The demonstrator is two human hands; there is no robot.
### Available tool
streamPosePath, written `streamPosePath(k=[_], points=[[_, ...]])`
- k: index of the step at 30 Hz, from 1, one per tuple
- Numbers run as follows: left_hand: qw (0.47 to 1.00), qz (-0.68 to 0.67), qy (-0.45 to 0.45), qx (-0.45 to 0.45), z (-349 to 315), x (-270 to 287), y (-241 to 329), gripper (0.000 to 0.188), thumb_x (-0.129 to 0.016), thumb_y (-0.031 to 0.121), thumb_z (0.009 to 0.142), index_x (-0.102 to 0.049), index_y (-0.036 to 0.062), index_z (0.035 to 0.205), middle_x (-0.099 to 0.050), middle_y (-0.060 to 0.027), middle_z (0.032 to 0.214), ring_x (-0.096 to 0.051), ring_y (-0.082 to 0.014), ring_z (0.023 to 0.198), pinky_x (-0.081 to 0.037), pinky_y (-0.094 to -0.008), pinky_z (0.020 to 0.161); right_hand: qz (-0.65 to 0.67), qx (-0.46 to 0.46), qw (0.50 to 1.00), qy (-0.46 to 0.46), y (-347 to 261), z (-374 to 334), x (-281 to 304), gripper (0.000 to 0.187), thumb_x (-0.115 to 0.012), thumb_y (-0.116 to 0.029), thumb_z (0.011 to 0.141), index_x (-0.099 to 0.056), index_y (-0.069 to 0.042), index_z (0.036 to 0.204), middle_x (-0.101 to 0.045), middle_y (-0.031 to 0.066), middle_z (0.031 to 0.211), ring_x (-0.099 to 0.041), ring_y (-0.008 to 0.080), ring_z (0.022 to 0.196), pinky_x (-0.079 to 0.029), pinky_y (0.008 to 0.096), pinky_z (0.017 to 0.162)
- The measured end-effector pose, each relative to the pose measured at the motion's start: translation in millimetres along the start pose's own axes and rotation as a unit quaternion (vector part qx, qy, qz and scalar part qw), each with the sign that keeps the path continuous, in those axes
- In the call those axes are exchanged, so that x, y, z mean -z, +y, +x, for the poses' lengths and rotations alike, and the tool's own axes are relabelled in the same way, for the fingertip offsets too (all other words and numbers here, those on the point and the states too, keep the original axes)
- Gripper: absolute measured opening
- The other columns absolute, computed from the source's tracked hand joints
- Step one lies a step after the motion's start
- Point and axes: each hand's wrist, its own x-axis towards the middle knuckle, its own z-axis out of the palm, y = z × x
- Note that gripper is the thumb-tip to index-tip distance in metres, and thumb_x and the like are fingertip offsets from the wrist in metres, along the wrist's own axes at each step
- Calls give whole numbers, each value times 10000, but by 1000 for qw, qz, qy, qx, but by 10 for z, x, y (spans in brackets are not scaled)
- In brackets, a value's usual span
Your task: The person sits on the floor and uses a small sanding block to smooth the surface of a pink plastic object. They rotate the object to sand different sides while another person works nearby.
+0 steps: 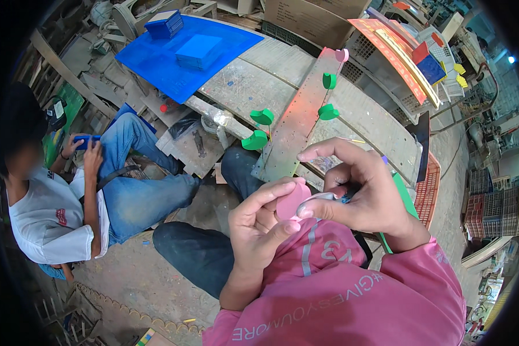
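Between the thumb and fingers of my left hand [258, 222] is a flat pink piece [292, 200] with a rounded edge. My right hand [372, 187] pinches a small whitish thing [317, 196] against the pink piece's right side; its kind is hard to make out. Beyond my hands lies a long drilled board [297, 124], stained red and green. Several green shaped pieces [328, 112] stand out along its sides on thin pins. Another pink piece [342, 55] is at its far end.
The board rests on a plank table [375, 121]. A blue sheet [155, 60] with stacked blue blocks [199, 52] covers its far left. To the left, a seated person [57, 213] holds a blue piece [87, 142]. Crates [429, 190] stand at right.
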Motion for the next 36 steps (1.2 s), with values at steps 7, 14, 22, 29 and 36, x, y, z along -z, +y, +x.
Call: streamPosePath(k=[7, 14, 22, 29, 36], points=[[999, -26, -4, 21, -49, 54, -4, 500, -746, 73, 735, -517, -89, 1150, -566, -185, 1129, -567, -233, 1059, -447, -331, 926, 15, -20, 1000, -9, -82, 4, 29, 540, -811, -91, 669, -533, -6, 1123, -514, -37, 647, -382, -3, 515, -256, 184, 484], [999, -38, -3, 14, -66, 69, -28, 581, -759, 97, 729, -469, -95, 1194, -570, -175, 1124, -571, -229, 1054, -452, -337, 926, 52, -47, 997, 36, -65, 43, 131, 541, -811, -76, 669, -527, -5, 1123, -479, -62, 574, -371, -8, 482, -232, 180, 473], [999, -46, -10, 20, -53, 12, -2, 601, -734, 66, 755, -425, -104, 1241, -568, -177, 1106, -550, -218, 1073, -415, -344, 959, 5, 26, 999, -28, -35, 56, 80, 556, -823, -158, 661, -537, -55, 1126, -593, 39, 626, -573, 82, 512, -428, 216, 488], [998, -54, -32, 27, -49, 50, -38, 613, -713, 84, 780, -392, -98, 1269, -560, -173, 1108, -551, -202, 1058, -418, -328, 936, -3, -48, 999, 0, -5, 184, 220, 599, -835, -82, 621, -539, -18, 1138, -598, 28, 899, -453, 9, 496, -320, 184, 470], [999, -44, -13, 27, -38, -7, 2, 611, -719, 74, 771, -400, -92, 1265, -558, -177, 1112, -551, -208, 1062, -420, -323, 934, 4, 12, 999, -32, -132, 27, 117, 544, -812, -121, 665, -535, -35, 1126, -530, 5, 545, -493, 56, 463, -364, 197, 469]])
